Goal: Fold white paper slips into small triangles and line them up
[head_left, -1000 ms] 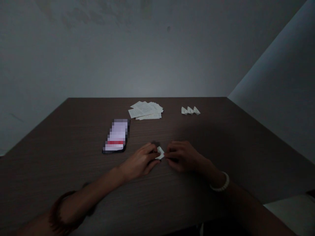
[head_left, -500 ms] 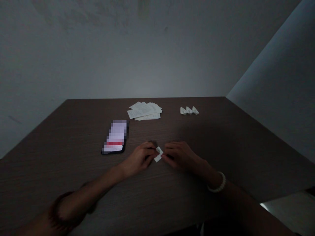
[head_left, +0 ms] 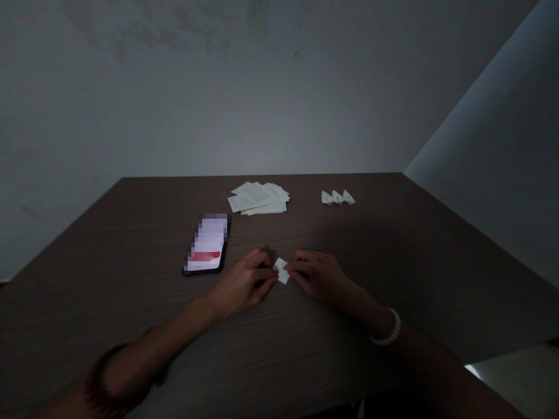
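Note:
A small folded piece of white paper (head_left: 282,272) is between my two hands, just above or on the dark wooden table (head_left: 279,349). My left hand (head_left: 244,281) pinches its left corner with thumb and fingertips. On the opposite side, my right hand (head_left: 321,273) has its fingertips closed on the right edge. Most of the paper shows between the hands, as a tilted little square. Farther back on the right stand three folded white paper pieces (head_left: 338,198) in a row, with pointed tops.
A loose pile of printed paper sheets (head_left: 258,199) lies at the table's far side. Left of my hands is a phone (head_left: 206,244) with its screen lit and blurred. Behind the table rises a grey wall (head_left: 244,105), with another slanting surface (head_left: 493,174) to the right.
The paper between my fingers has turned a little and now shows more of its face. My left fingers have shifted off it toward its left corner. The other things stay put.

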